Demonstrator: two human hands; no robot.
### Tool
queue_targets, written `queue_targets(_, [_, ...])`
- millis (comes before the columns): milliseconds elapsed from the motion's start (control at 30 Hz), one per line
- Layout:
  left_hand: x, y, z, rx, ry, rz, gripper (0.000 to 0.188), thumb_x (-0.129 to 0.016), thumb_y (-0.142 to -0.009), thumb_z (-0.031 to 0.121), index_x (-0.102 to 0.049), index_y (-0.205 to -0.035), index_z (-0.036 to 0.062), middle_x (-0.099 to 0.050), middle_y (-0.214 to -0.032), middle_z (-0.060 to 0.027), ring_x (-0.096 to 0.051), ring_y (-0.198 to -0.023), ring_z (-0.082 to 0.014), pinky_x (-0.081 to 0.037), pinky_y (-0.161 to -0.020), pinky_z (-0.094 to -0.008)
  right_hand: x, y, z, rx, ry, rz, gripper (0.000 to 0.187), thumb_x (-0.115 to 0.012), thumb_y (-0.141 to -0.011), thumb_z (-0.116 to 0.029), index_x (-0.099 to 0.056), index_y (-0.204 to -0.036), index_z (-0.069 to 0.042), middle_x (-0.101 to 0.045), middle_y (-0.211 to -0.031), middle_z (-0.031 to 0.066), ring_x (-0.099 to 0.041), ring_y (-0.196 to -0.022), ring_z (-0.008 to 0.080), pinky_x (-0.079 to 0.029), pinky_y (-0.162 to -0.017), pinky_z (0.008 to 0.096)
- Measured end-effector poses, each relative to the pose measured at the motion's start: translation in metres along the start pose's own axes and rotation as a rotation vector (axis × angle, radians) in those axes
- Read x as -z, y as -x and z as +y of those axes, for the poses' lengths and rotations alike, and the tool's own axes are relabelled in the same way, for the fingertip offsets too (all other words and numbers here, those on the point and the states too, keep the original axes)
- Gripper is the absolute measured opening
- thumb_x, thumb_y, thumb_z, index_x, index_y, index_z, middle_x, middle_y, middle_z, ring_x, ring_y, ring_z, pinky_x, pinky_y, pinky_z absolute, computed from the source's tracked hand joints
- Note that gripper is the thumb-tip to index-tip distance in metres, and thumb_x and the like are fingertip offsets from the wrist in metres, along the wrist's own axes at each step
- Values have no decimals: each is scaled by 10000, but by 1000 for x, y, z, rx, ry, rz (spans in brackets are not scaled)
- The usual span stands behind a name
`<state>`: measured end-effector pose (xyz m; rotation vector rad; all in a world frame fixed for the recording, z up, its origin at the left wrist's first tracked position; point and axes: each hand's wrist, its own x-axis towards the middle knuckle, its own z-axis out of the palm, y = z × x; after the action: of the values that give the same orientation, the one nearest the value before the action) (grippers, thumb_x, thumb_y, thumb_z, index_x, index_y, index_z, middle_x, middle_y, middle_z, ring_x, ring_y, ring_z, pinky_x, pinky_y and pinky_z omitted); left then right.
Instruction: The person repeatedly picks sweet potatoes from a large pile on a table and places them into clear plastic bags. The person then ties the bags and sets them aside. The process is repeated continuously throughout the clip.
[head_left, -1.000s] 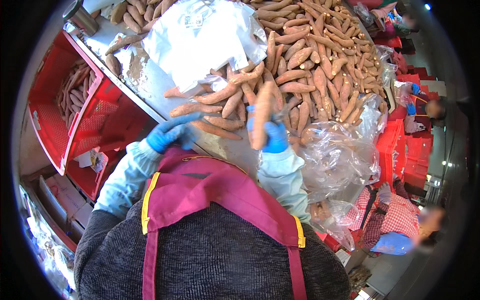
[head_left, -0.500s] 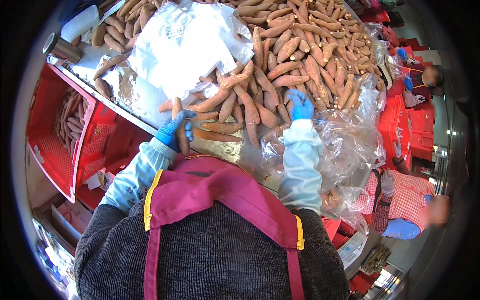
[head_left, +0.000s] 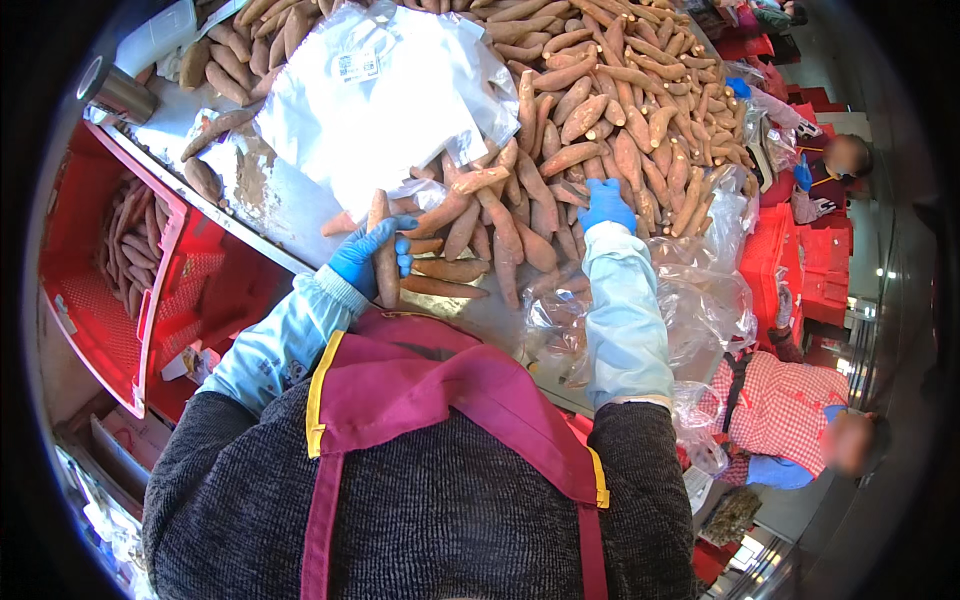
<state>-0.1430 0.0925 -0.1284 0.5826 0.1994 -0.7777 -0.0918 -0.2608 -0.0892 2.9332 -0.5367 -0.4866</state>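
A sweet potato (head_left: pixel 384 250) stands upright in my left hand (head_left: pixel 370 258), whose blue-gloved fingers are wrapped round it just above the table's near edge. My right hand (head_left: pixel 607 205), also in a blue glove, is at the near side of the big heap of sweet potatoes (head_left: pixel 640 150). Its fingers are closed on a sweet potato (head_left: pixel 568 193) whose end sticks out to the left; the rest is hidden under the glove. Between the hands, several loose sweet potatoes (head_left: pixel 450 270) lie on the table.
A white plastic bag (head_left: pixel 380 100) covers part of the heap. Clear plastic bags (head_left: pixel 690 300) lie beside my right forearm. At the left are a metal cup (head_left: pixel 115 90) and a red crate (head_left: pixel 95 290) holding sweet potatoes. Another person (head_left: pixel 780 405) is at the right, near red crates (head_left: pixel 825 270).
My right hand has closed its spread fingers on a sweet potato in the heap. My left hand still grips its sweet potato. The whole view has shifted slightly.
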Motion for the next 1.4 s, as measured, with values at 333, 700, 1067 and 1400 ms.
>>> queue_targets(333, [-13, -16, 0, 38, 89, -74, 469, -577, -760, 386, -457, -1039, 29, -502, -773, -59, -516, -708, -191, -445, -647, -309, -25, 49, 53, 23, -1889, -378, 268, -546, -802, -255, -520, -937, -26, -570, -794, 108, -552, -646, 168, -450, -529, 238])
queue_targets(700, [-53, -30, -6, 120, 190, -401, 559, -559, -767, 399, -402, -1152, 25, -351, -1250, -154, -351, -1151, -291, -300, -951, -456, -20, 132, -71, 130, -1844, -346, 317, -560, -799, -235, -528, -1017, -7, -552, -769, 52, -485, -568, 100, -363, -469, 216])
queue_targets(1067, [-1, -3, 13, -150, 30, -147, 704, -506, -792, 414, -149, -1324, 122, -338, -1260, -169, -379, -1138, -283, -336, -934, -416, -56, 70, -85, 233, -462, 67, 384, -662, -668, -240, -518, -973, -56, -560, -758, 96, -545, -670, 220, -441, -635, 315])
queue_targets(1400, [9, -8, 9, -151, 171, -277, 655, -540, -748, 262, -224, -1287, 65, -372, -1227, -168, -375, -1138, -295, -287, -975, -402, -30, 64, -25, 246, -2098, -814, 530, -527, -780, -288, -372, -1226, -47, -584, -903, 129, -473, -429, 121, -414, -337, 239])
